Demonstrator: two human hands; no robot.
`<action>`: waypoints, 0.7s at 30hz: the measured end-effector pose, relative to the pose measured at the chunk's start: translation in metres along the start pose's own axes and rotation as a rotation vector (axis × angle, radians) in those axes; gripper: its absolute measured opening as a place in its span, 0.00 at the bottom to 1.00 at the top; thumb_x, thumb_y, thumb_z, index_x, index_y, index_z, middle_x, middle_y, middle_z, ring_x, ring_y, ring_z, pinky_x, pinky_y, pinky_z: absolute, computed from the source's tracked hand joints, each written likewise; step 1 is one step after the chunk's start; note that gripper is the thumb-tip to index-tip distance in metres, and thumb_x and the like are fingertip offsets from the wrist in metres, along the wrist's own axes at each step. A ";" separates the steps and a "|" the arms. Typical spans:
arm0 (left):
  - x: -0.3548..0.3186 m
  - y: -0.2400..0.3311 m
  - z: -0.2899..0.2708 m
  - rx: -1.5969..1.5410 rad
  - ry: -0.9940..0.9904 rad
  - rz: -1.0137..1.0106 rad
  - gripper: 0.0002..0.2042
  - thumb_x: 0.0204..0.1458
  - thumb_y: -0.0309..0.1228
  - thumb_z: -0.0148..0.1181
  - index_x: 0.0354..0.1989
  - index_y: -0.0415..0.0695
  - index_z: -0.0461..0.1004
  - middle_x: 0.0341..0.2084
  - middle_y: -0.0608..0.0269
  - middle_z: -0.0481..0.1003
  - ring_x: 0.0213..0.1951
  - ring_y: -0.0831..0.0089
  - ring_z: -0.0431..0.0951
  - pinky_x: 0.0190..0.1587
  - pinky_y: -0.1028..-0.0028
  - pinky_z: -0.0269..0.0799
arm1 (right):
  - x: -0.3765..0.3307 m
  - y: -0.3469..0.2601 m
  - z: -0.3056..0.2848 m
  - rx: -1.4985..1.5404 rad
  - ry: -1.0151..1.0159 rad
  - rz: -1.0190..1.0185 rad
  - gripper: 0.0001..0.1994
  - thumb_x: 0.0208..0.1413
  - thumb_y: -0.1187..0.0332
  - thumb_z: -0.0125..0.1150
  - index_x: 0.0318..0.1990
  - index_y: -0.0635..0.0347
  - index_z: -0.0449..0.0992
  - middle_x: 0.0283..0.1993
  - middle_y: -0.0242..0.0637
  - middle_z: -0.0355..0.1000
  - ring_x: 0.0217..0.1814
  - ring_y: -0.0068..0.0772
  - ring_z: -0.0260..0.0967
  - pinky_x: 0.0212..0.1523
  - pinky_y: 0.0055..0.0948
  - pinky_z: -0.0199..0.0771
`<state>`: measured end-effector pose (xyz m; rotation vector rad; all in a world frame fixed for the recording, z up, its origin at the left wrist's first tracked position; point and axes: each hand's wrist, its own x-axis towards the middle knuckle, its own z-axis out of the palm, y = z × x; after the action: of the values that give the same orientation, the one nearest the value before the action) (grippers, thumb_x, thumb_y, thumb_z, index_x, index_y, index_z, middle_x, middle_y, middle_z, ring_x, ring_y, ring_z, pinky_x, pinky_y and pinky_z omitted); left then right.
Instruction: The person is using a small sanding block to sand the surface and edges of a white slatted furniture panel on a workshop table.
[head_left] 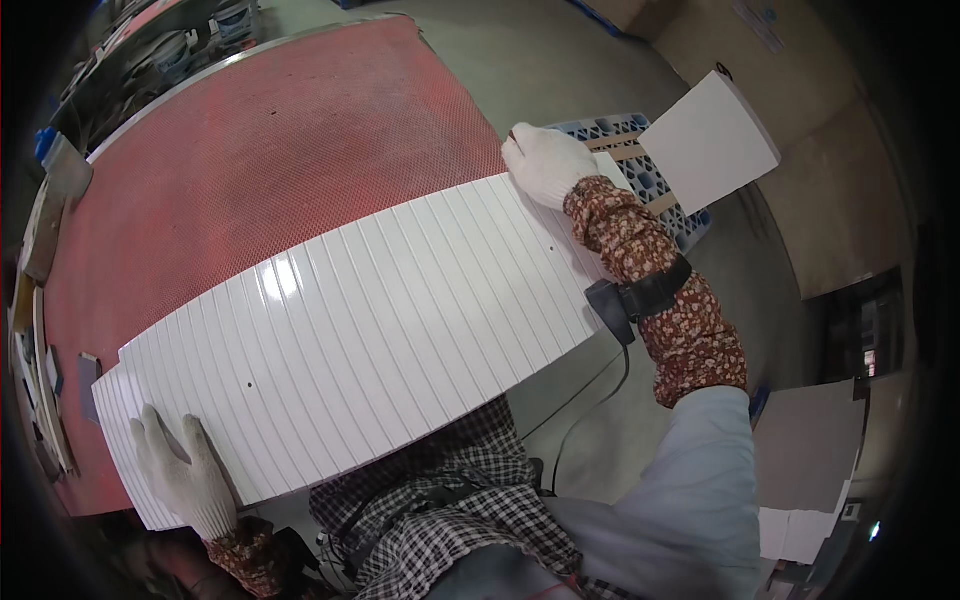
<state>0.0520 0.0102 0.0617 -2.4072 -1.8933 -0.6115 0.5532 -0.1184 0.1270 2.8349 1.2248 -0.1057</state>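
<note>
Glossy white ribbed panel, long, gently bowed

Red mesh-topped bench fills the left of the scene. Right of the bench lies grey concrete floor; on it rests a blue plastic pallet, with brown cardboard sheets beyond the pallet.

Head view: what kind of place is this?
Likely a workshop or small factory: a red mesh-topped worktable, a white ribbed panel held by gloved left hand and right hand, a plastic pallet on concrete floor.
</note>
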 end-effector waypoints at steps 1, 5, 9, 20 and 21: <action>0.001 0.002 -0.001 -0.009 -0.006 -0.007 0.28 0.64 0.40 0.59 0.68 0.36 0.67 0.70 0.35 0.62 0.71 0.43 0.62 0.72 0.56 0.57 | -0.001 -0.001 0.000 -0.003 0.000 -0.002 0.22 0.72 0.55 0.39 0.53 0.63 0.74 0.48 0.54 0.80 0.53 0.56 0.78 0.57 0.52 0.75; 0.002 0.002 0.001 -0.050 0.012 -0.012 0.28 0.62 0.40 0.61 0.68 0.38 0.68 0.70 0.36 0.62 0.71 0.43 0.62 0.71 0.54 0.57 | -0.021 0.002 0.003 0.052 0.019 0.042 0.23 0.73 0.53 0.38 0.53 0.64 0.74 0.48 0.53 0.80 0.52 0.56 0.78 0.56 0.54 0.76; 0.002 -0.002 0.003 -0.055 0.009 -0.023 0.28 0.63 0.41 0.61 0.68 0.38 0.68 0.70 0.37 0.62 0.71 0.43 0.62 0.71 0.54 0.58 | -0.076 0.014 0.009 0.097 -0.034 0.069 0.22 0.72 0.53 0.39 0.51 0.61 0.74 0.42 0.54 0.80 0.46 0.58 0.78 0.51 0.55 0.75; 0.003 -0.001 0.002 0.020 -0.019 -0.028 0.30 0.65 0.46 0.58 0.69 0.39 0.67 0.70 0.36 0.62 0.72 0.44 0.61 0.72 0.56 0.57 | -0.257 0.051 0.039 -0.047 -0.244 0.107 0.17 0.70 0.53 0.49 0.41 0.59 0.73 0.26 0.51 0.76 0.30 0.59 0.78 0.34 0.54 0.77; 0.000 0.001 0.000 0.047 -0.041 -0.042 0.30 0.65 0.46 0.57 0.69 0.39 0.67 0.70 0.36 0.62 0.72 0.44 0.61 0.72 0.56 0.57 | -0.262 0.050 0.039 -0.054 -0.245 0.107 0.17 0.70 0.53 0.49 0.41 0.59 0.73 0.26 0.51 0.76 0.30 0.59 0.78 0.34 0.54 0.77</action>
<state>0.0532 0.0097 0.0617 -2.3752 -1.9548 -0.5170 0.4093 -0.3456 0.1113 2.7333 1.0092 -0.3959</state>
